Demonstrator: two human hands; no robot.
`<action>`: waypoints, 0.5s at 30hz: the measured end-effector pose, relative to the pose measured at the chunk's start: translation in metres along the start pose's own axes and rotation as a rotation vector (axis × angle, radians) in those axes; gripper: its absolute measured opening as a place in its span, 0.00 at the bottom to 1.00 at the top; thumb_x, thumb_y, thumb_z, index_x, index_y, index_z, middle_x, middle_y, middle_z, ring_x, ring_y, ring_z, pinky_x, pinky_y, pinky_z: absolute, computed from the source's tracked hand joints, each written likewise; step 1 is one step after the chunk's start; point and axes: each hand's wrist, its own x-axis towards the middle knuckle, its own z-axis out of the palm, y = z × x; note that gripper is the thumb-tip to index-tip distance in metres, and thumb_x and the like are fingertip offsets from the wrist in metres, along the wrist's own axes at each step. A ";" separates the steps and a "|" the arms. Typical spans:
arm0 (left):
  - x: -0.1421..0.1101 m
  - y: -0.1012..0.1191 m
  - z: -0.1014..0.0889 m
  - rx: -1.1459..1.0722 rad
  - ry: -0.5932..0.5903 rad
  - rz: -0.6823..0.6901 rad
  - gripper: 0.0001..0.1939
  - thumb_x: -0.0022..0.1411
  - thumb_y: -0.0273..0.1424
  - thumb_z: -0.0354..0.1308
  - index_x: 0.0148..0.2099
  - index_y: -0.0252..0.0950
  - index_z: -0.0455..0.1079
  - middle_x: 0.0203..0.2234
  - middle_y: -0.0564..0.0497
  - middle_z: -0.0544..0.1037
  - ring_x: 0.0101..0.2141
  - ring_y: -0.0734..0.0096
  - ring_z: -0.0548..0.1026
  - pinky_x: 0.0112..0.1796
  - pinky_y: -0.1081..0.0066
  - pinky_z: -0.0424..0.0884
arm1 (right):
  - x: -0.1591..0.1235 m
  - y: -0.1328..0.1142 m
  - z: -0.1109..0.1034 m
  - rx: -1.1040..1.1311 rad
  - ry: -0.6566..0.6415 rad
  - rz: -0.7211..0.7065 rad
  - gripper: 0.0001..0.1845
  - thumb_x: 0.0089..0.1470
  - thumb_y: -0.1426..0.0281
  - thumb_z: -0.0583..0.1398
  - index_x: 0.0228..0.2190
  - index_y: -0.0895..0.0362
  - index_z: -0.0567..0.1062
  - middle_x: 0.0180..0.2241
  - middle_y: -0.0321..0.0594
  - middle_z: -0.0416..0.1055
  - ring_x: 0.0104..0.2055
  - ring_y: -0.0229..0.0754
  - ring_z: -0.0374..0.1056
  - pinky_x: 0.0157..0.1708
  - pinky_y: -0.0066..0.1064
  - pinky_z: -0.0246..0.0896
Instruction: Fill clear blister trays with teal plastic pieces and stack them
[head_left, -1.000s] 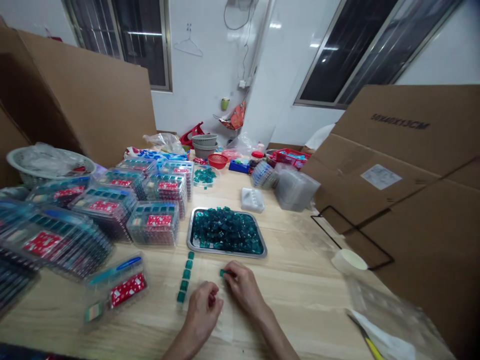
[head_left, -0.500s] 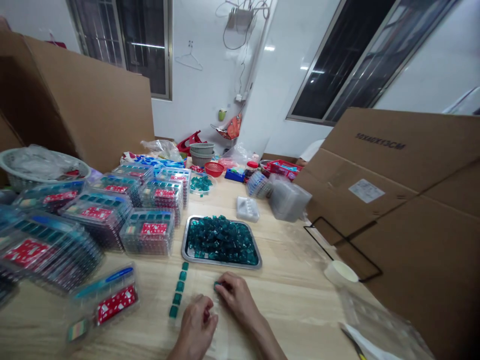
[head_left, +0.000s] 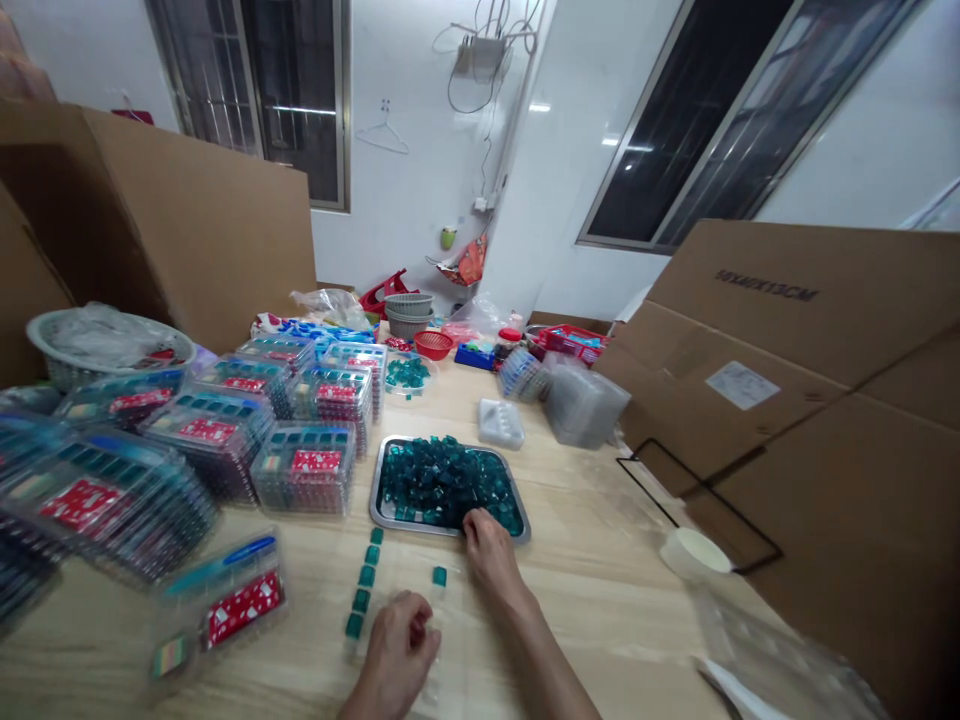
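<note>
My right hand (head_left: 489, 550) reaches to the front rim of a metal tray (head_left: 390, 521) heaped with teal, glassy square pieces (head_left: 442, 480). Its fingers are bent together at the pile, and their tips are hidden. My left hand (head_left: 399, 645) is curled low over the table, thumb close to the fingers; whatever it holds, if anything, is hidden. Left of it several teal squares (head_left: 367, 575) lie in a row, seemingly on a clear plastic strip or case. One single teal square (head_left: 439, 576) lies between my hands.
Stacks of clear cases (head_left: 304, 465) fill the left side; one separate case (head_left: 244, 605) lies front left. Farther back are a plate of teal pieces (head_left: 407, 374) and a white moulded tray (head_left: 501, 423). At right stand a tape roll (head_left: 697, 552), a black wire frame and a large carton (head_left: 810, 400).
My right hand has let go of a teal square, leaving it on the table, and moved up to the tray. My left hand has stayed nearly in place. The view has shifted slightly.
</note>
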 end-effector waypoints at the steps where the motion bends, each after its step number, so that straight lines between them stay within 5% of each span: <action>1: 0.000 0.001 0.000 -0.005 0.000 -0.006 0.04 0.50 0.27 0.51 0.31 0.36 0.66 0.24 0.51 0.71 0.27 0.69 0.71 0.30 0.71 0.64 | -0.002 0.000 0.000 0.001 -0.002 0.001 0.14 0.54 0.78 0.48 0.27 0.59 0.72 0.29 0.42 0.70 0.32 0.41 0.67 0.33 0.27 0.55; 11: 0.001 0.000 0.002 -0.065 0.028 -0.005 0.04 0.49 0.27 0.52 0.29 0.35 0.67 0.24 0.50 0.72 0.26 0.67 0.71 0.29 0.71 0.64 | 0.008 0.003 0.001 0.029 0.016 0.044 0.11 0.48 0.80 0.52 0.24 0.59 0.73 0.27 0.42 0.72 0.32 0.42 0.68 0.32 0.27 0.54; 15: 0.004 0.007 -0.004 -0.197 0.040 -0.038 0.04 0.50 0.29 0.53 0.29 0.34 0.67 0.22 0.50 0.73 0.25 0.67 0.72 0.27 0.71 0.65 | -0.009 -0.006 -0.007 0.100 0.042 0.044 0.09 0.50 0.77 0.51 0.25 0.58 0.70 0.26 0.41 0.71 0.30 0.42 0.67 0.32 0.28 0.56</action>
